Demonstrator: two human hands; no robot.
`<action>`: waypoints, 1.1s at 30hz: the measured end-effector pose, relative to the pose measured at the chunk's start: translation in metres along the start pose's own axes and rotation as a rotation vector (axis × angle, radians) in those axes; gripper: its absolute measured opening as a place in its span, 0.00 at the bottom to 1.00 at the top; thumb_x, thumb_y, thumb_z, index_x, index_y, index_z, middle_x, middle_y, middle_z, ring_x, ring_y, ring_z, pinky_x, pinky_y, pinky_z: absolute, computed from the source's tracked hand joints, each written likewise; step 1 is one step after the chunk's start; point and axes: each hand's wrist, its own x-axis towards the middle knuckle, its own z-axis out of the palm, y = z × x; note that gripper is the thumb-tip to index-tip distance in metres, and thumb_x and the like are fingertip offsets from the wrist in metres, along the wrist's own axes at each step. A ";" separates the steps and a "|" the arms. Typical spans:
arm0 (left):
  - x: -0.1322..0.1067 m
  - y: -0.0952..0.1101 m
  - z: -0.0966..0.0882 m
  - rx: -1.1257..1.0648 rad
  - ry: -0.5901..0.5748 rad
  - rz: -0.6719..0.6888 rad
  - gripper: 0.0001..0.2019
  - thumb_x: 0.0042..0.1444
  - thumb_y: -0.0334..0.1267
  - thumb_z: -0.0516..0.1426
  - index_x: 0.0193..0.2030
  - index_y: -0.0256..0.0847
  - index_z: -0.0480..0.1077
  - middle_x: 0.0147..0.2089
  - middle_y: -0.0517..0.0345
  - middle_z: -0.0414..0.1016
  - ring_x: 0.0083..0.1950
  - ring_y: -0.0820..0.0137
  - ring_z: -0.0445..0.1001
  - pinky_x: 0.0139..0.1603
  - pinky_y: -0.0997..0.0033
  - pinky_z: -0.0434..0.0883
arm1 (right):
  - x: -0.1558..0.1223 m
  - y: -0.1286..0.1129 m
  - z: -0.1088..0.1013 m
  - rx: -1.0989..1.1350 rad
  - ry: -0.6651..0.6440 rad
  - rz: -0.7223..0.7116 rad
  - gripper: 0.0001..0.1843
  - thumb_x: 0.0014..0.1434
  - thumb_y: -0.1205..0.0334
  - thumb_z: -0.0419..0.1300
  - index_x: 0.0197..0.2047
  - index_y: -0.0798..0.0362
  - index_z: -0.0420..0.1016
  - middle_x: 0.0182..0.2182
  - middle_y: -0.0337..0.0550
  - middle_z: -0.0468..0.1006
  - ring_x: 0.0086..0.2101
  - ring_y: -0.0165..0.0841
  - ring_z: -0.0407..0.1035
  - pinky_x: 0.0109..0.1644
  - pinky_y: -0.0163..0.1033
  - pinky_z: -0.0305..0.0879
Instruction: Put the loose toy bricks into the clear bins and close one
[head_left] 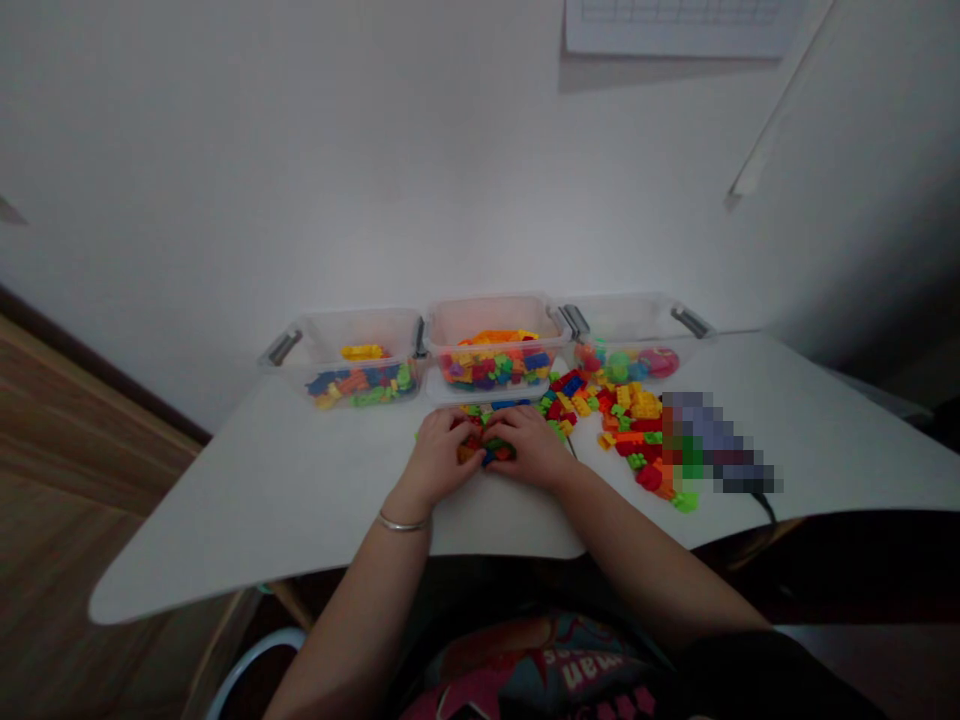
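My left hand, with a silver bangle on its wrist, curls around small plastic toy bricks at the near middle of the white table. Facing it, my right hand closes over green and blue bricks. The fingertips of both hands almost meet. Between them show red, orange, green and blue pieces, partly hidden by the fingers. More loose bricks lie just behind my hands, in front of the middle bin.
A clear left bin and right bin flank the middle one; all hold colourful pieces. A loose brick pile spreads rightward to a blurred-out object with a dark cord. The wall stands behind; the table's edge curves at front left.
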 end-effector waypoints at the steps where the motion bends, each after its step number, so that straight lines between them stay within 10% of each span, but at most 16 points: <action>1: -0.001 0.000 -0.001 -0.006 -0.007 0.011 0.11 0.51 0.41 0.61 0.40 0.40 0.75 0.48 0.48 0.71 0.52 0.59 0.68 0.56 0.55 0.67 | 0.000 0.002 0.001 0.013 0.015 0.030 0.19 0.49 0.56 0.71 0.44 0.49 0.76 0.48 0.45 0.75 0.49 0.41 0.65 0.56 0.48 0.60; 7: -0.004 0.000 -0.001 0.045 -0.093 0.051 0.18 0.46 0.45 0.64 0.45 0.43 0.74 0.52 0.47 0.68 0.57 0.54 0.65 0.64 0.45 0.59 | 0.000 0.011 0.005 0.019 0.055 0.170 0.23 0.47 0.54 0.72 0.45 0.51 0.74 0.48 0.48 0.74 0.49 0.43 0.65 0.54 0.50 0.62; 27: 0.002 -0.003 0.006 -0.054 -0.062 0.030 0.09 0.52 0.36 0.62 0.41 0.42 0.73 0.40 0.54 0.76 0.47 0.62 0.72 0.51 0.58 0.69 | -0.002 0.013 0.006 0.026 0.050 0.104 0.19 0.49 0.61 0.68 0.45 0.51 0.75 0.49 0.48 0.74 0.50 0.42 0.65 0.56 0.50 0.62; 33: -0.001 -0.003 0.002 -0.214 0.127 -0.109 0.14 0.57 0.36 0.58 0.51 0.44 0.72 0.47 0.52 0.78 0.49 0.63 0.75 0.53 0.57 0.71 | -0.001 0.010 0.003 0.044 0.035 0.101 0.18 0.49 0.61 0.67 0.46 0.50 0.75 0.49 0.48 0.74 0.51 0.42 0.64 0.57 0.50 0.61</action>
